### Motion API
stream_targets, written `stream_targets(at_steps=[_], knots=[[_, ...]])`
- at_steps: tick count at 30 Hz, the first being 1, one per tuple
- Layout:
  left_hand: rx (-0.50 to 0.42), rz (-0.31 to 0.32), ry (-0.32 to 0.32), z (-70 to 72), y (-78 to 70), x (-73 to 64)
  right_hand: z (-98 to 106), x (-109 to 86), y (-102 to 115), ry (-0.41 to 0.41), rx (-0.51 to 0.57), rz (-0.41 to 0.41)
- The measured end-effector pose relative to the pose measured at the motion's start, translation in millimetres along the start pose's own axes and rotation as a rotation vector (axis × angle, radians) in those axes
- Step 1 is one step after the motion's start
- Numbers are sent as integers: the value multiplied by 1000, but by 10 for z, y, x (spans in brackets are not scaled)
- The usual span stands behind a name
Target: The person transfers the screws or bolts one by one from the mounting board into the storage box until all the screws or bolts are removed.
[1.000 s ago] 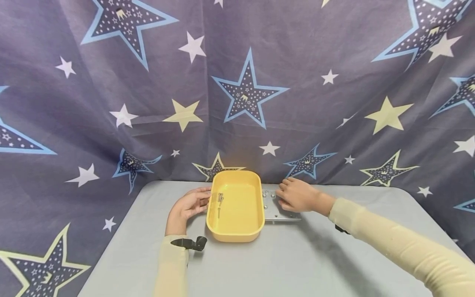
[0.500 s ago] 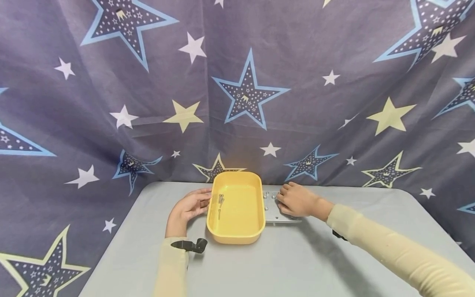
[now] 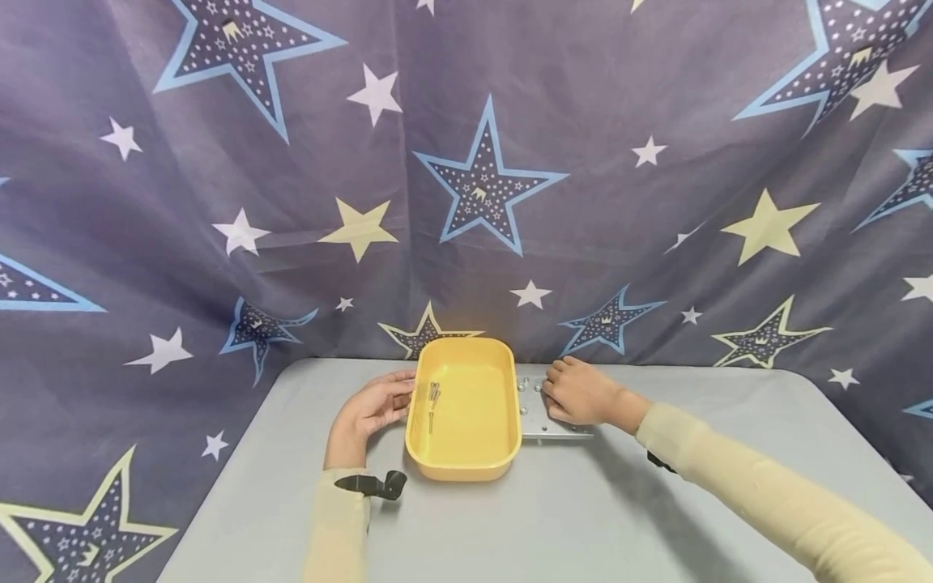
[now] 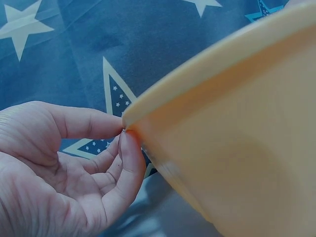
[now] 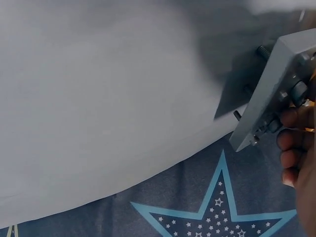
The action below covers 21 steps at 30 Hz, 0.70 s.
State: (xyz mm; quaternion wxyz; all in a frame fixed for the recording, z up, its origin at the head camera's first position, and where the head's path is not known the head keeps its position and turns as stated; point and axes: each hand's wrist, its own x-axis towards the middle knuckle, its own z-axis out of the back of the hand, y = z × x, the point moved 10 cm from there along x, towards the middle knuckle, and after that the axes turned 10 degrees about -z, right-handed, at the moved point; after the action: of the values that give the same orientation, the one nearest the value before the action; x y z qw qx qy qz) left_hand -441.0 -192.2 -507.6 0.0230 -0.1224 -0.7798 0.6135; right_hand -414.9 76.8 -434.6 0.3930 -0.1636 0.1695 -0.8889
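Note:
A yellow plastic tray (image 3: 466, 470) stands on the table, with several small screws (image 3: 433, 394) lying along its left side. My left hand (image 3: 375, 405) pinches the tray's left rim; in the left wrist view, thumb and index finger meet at that rim (image 4: 148, 96). Right of the tray is a silver metal plate (image 3: 535, 423) carrying several bolts (image 3: 523, 410). My right hand (image 3: 583, 393) is over this plate with curled fingers. In the right wrist view the fingertips grip a dark-headed bolt (image 5: 273, 123) on it; the thumb is hidden. Screw ends (image 5: 237, 115) protrude beneath the plate.
A pale grey cloth covers the table (image 3: 466, 534). Behind its far edge hangs a dark purple curtain (image 3: 619, 227) printed with stars. A black camera strap (image 3: 372, 483) is round the left wrist.
My right hand has shifted slightly, its fingers curling in closer over the plate. The left hand stays on the tray rim, and tray and screws lie as before.

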Motion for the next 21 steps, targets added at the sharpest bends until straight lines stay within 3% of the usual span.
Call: stream_targets(at_steps=[6,15,21], knots=[[-6,12,-12,25,9,-2,-20,32,9,41,-8,-1],[-15,6,-19,14,-28,15,32,25,5,5,-34,4],[-15,19,-4,4,-21,15,-20,15,13,36,-45,9]])
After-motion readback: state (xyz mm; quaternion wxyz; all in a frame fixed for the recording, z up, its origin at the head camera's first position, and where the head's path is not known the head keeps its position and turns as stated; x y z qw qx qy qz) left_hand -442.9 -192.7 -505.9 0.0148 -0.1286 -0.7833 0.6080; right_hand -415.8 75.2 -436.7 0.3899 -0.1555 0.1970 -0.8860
